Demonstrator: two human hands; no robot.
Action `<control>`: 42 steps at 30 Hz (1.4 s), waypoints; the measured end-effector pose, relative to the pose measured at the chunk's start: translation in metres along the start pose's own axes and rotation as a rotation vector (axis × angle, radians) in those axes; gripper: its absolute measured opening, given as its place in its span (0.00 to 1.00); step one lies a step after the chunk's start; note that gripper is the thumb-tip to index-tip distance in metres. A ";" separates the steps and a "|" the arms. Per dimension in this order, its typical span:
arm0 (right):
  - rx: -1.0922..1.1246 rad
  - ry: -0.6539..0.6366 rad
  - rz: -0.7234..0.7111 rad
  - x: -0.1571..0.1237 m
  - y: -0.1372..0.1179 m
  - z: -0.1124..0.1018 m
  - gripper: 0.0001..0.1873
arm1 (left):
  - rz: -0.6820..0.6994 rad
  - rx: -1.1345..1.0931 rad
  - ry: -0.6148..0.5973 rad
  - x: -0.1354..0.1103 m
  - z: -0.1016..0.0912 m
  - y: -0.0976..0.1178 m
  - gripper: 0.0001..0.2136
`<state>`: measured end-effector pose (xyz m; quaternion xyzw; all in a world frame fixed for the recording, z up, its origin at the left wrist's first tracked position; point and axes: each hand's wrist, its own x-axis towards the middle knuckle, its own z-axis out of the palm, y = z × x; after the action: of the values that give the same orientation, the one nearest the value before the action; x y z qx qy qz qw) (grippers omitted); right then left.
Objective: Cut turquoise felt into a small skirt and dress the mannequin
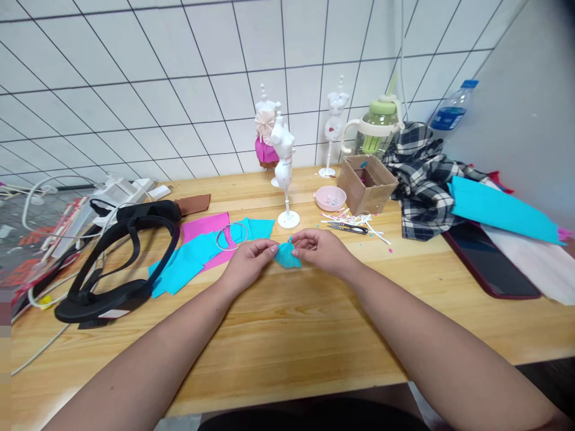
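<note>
A small gathered piece of turquoise fabric (pixel 287 255), fanned out at its lower edge, hangs between my two hands just above the table. My left hand (pixel 252 258) pinches its left side between thumb and fingers. On the other side my right hand (pixel 322 250) grips the right edge, near the bunched top. Directly behind the fabric stands a bare white mini dress form (pixel 284 157) on a round base. Flat turquoise cloth pieces (pixel 191 257) and magenta cloth (pixel 204 226) lie to the left of my left hand, with a thin hoop (pixel 232 236) resting on them.
Thread snips (pixel 348 228) lie among white sticks (pixel 348 218), near a pink bowl (pixel 331 198) and a cardboard box (pixel 367 184). A black headset strap (pixel 121 263) and cables occupy the left. Checked cloth (pixel 422 179) and a phone (pixel 492 261) sit right. Two more dress forms stand behind.
</note>
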<state>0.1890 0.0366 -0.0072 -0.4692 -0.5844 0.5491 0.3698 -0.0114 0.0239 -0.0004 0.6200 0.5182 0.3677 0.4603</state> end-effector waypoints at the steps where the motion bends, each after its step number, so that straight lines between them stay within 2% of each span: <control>1: -0.027 -0.008 0.005 -0.001 -0.001 0.000 0.12 | 0.008 -0.004 -0.002 0.000 0.000 0.000 0.15; 4: -0.070 -0.059 -0.005 -0.005 -0.002 0.004 0.12 | 0.018 -0.071 -0.066 0.000 0.001 0.002 0.18; 7: -0.065 -0.121 -0.025 -0.008 -0.003 0.007 0.11 | -0.037 -0.126 -0.103 -0.001 0.003 0.002 0.19; 12: -0.036 -0.078 -0.050 -0.007 -0.004 0.001 0.10 | -0.162 -0.243 -0.065 -0.001 0.001 -0.002 0.15; 16: -0.045 -0.044 -0.083 -0.007 -0.007 0.001 0.10 | -0.164 -0.426 -0.059 0.002 -0.001 -0.008 0.13; 18: -0.015 -0.051 -0.098 -0.009 -0.008 0.005 0.13 | -0.154 -0.457 -0.048 0.003 0.000 -0.011 0.12; 22: 0.047 -0.086 -0.044 -0.010 -0.007 0.010 0.20 | -0.148 -0.416 -0.050 0.003 0.000 -0.012 0.12; 28: 0.070 -0.130 -0.012 -0.006 -0.006 0.001 0.17 | -0.132 -0.365 -0.132 0.004 -0.006 -0.009 0.22; 34: 0.147 -0.036 -0.025 -0.006 -0.005 0.006 0.19 | -0.093 -0.269 -0.154 0.001 -0.004 -0.006 0.22; 40: 0.238 -0.175 0.118 -0.008 -0.010 0.005 0.22 | -0.101 -0.485 -0.182 0.001 -0.003 -0.006 0.18; 42: 0.248 -0.174 0.132 -0.008 -0.012 0.005 0.22 | -0.090 -0.553 -0.223 0.001 -0.004 -0.006 0.18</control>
<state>0.1853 0.0277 0.0047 -0.4081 -0.5097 0.6789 0.3359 -0.0166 0.0257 -0.0048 0.4843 0.3716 0.4036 0.6815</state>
